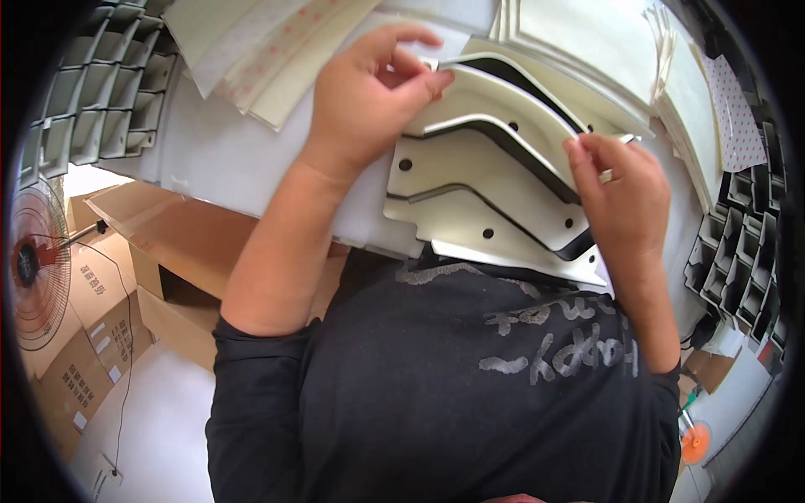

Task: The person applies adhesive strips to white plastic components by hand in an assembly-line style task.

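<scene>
Between my two hands is a curved cream strip (495,96) with a thin rounded edge. My left hand (365,101) pinches its upper left end between thumb and forefinger, the other fingers bent. At its right end, the thumb and fingers of my right hand (625,193) are pinched together on it. Below lie several overlapping cream bent panels (453,168) with black edges and round dark holes, on the table close to my body. The fingertips partly hide both ends of the strip.
Pale sheets with pink dots (268,50) lie at the far left of the white table (226,151); stacked cream sheets (579,42) lie far right. Bent pieces stand stacked at left (109,92) and right (738,268). A fan (38,260) and cardboard boxes (176,251) stand lower left.
</scene>
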Demonstrator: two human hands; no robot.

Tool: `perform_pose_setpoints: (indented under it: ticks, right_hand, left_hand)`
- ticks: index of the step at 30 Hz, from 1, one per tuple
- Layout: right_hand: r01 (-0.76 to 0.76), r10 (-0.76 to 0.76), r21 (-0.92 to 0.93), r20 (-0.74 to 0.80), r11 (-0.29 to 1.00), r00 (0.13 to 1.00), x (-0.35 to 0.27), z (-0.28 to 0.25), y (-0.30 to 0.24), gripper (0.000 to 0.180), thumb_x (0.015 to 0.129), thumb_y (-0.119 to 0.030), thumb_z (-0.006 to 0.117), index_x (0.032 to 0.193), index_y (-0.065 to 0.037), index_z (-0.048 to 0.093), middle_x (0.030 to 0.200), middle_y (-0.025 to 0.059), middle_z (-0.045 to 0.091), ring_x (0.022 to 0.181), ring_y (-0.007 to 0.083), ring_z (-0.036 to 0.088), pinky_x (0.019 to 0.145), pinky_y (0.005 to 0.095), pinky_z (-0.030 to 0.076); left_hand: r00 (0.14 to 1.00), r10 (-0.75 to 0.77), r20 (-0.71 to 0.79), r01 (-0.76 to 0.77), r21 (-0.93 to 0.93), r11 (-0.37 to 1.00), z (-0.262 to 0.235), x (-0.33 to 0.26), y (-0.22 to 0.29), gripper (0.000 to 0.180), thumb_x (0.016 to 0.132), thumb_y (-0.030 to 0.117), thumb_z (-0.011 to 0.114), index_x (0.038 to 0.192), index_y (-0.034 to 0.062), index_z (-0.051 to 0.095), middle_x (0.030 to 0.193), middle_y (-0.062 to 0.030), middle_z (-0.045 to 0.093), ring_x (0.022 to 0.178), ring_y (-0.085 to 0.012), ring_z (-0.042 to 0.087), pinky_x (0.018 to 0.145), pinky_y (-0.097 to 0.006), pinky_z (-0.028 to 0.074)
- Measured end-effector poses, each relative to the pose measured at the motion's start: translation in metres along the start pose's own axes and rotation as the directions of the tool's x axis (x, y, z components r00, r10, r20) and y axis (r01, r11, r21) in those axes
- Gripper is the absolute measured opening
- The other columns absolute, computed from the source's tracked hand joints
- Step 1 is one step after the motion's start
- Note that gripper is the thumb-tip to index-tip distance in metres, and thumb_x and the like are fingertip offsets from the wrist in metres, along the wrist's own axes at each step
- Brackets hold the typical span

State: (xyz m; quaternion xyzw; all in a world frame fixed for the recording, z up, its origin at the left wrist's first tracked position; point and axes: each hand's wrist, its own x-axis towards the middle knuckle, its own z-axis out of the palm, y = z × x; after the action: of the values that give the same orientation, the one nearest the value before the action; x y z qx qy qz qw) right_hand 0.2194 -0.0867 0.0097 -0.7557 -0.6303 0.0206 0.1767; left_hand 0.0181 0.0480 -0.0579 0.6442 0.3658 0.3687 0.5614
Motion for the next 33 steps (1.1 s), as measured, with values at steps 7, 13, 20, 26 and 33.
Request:
perform_pose_setpoints:
  ticks: [7, 13, 20, 26, 33]
  right_hand:
    - [-0.010, 0.007, -0.068, -0.038, 0.998, 0.999, 0.004, -0.005, 0.000, 0.015, 0.079, -0.021, 0.073, 0.083, -0.007, 0.071, 0.065, 0.0052, 0.058, 0.063, 0.0172, 0.056, 0.057, 0.0300, 0.044]
    - [-0.025, 0.026, -0.070, 0.006, 0.997, 1.000, 0.001, -0.002, 0.000, 0.015, 0.079, -0.021, 0.073, 0.084, -0.006, 0.071, 0.066, 0.0047, 0.057, 0.062, 0.0162, 0.055, 0.057, 0.0295, 0.044]
    - [0.056, -0.054, -0.097, 0.021, 0.994, 0.998, 0.001, 0.002, -0.001, 0.015, 0.079, -0.020, 0.073, 0.080, -0.006, 0.070, 0.064, 0.0052, 0.059, 0.062, 0.0184, 0.056, 0.057, 0.0310, 0.044]
    - [0.100, -0.100, -0.129, 0.009, 0.987, 0.995, 0.000, 0.000, 0.000, 0.013, 0.079, -0.019, 0.073, 0.081, -0.006, 0.070, 0.064, 0.0051, 0.060, 0.062, 0.0197, 0.057, 0.058, 0.0316, 0.045]
    - [0.131, -0.119, -0.182, 0.074, 0.975, 0.990, 0.000, -0.002, -0.002, 0.018, 0.080, -0.015, 0.074, 0.092, -0.002, 0.071, 0.076, 0.0068, 0.065, 0.067, 0.0146, 0.062, 0.062, 0.0259, 0.048]
  left_hand:
    - [0.989, -0.095, 0.110, 0.057, 0.311, 0.949, -0.004, 0.012, 0.044, 0.014, 0.083, 0.006, 0.068, 0.094, -0.0031, 0.070, 0.078, -0.0060, 0.069, 0.070, -0.0093, 0.063, 0.063, -0.020, 0.049]
    - [0.981, -0.055, 0.186, 0.006, 0.252, 0.968, -0.007, 0.016, 0.034, 0.014, 0.084, 0.009, 0.066, 0.088, -0.0033, 0.071, 0.069, -0.0033, 0.066, 0.060, -0.0075, 0.056, 0.055, -0.021, 0.044]
    - [0.967, 0.086, 0.241, -0.174, 0.372, 0.912, -0.007, 0.016, 0.032, 0.011, 0.082, 0.006, 0.065, 0.087, -0.0024, 0.069, 0.068, -0.0096, 0.064, 0.059, -0.0150, 0.059, 0.055, -0.027, 0.045]
    - [0.922, 0.169, 0.347, -0.339, 0.517, 0.786, 0.000, 0.023, 0.035, 0.014, 0.077, 0.007, 0.062, 0.089, 0.0012, 0.067, 0.080, -0.0194, 0.064, 0.074, -0.0341, 0.062, 0.066, -0.038, 0.048]
    - [0.889, 0.167, 0.426, -0.427, 0.641, 0.638, 0.003, 0.033, 0.023, 0.011, 0.079, 0.011, 0.063, 0.083, 0.0004, 0.064, 0.077, -0.0185, 0.062, 0.077, -0.0342, 0.060, 0.070, -0.040, 0.047]
